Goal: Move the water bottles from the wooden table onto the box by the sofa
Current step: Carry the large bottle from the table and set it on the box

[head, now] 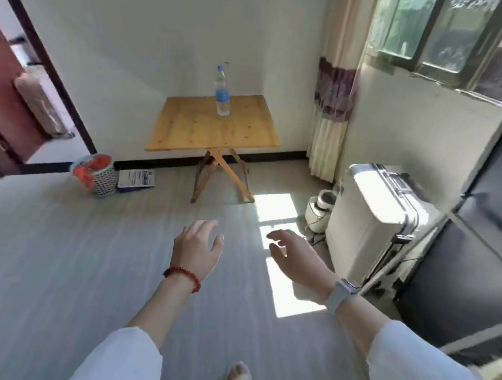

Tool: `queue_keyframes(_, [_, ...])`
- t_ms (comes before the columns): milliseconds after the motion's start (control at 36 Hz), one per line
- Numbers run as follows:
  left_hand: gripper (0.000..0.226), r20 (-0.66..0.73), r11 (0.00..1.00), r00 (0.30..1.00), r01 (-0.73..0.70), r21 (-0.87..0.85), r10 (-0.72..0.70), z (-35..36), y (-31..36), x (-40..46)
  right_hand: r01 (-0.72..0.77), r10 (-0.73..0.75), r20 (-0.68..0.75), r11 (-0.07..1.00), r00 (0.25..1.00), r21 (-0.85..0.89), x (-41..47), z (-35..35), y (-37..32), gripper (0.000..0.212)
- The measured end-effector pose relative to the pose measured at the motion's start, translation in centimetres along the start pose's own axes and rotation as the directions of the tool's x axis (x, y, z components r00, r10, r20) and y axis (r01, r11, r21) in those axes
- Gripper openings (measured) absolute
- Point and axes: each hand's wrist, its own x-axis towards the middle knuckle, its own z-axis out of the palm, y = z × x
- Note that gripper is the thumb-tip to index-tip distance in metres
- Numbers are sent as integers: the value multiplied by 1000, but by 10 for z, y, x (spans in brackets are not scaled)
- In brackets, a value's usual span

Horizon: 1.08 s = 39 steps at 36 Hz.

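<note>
one water bottle (223, 91) upright on the wooden bench (200, 128), left hand (196, 248) and right hand (297, 258) well short of it, fingers loose, holding nothing

We see a wooden table (206, 128) on crossed folding legs against the white wall. On it stands 1 water bottle (223, 91), upright, with a blue cap and blue label, toward the back edge. The table rests on the grey floor (63, 252), where a woven basket (98, 174), a leaflet (136, 179) and a silver suitcase (371, 220) also sit.
</note>
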Motion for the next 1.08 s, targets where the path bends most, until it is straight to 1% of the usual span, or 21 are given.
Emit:
queue_keyframes(111, [33,-47,1000,998,29,-1,-29,-1,-39,102,27,-27,-11,1000,1000,-10,118,3,-4,30])
queue_keyframes(250, [31,-104,997,993,52,-52,-57,-9,-74,237,52,-51,-38,998,998,35,258,-7,-21,27])
queue_keyframes(306, [31,-93,993,992,74,-93,-83,-6,-83,283,45,-41,-54,997,998,70,303,-10,-21,26])
queue_keyframes(361, [31,-71,984,991,102,-144,-114,3,-91,323,23,-20,-38,996,999,83,342,-11,-16,25])
queue_keyframes(444, [31,-40,959,984,157,-235,-171,23,-108,382,-4,6,-29,997,1000,75,406,-9,1,26])
queue_keyframes(500, [31,-15,944,979,193,-267,-204,39,-122,422,-22,24,-28,997,999,68,452,-8,14,26])
queue_keyframes(611, [30,-6,930,971,229,-287,-241,69,-152,510,-41,43,-22,995,999,90,552,-4,39,29])
queue_keyframes(722, [31,10,914,958,277,-298,-287,84,-178,612,-86,86,6,987,996,139,656,-5,54,31])
queue_keyframes(806, [33,12,920,959,275,-280,-283,89,-190,683,-113,112,17,979,994,170,728,-8,58,32])
queue_keyframes(917, [34,1,913,958,272,-305,-286,99,-204,758,-124,115,61,977,991,174,809,-5,57,33])
queue_keyframes(1083, [46,83,877,947,318,-360,-309,136,-233,876,-148,135,86,976,987,160,921,2,69,35])
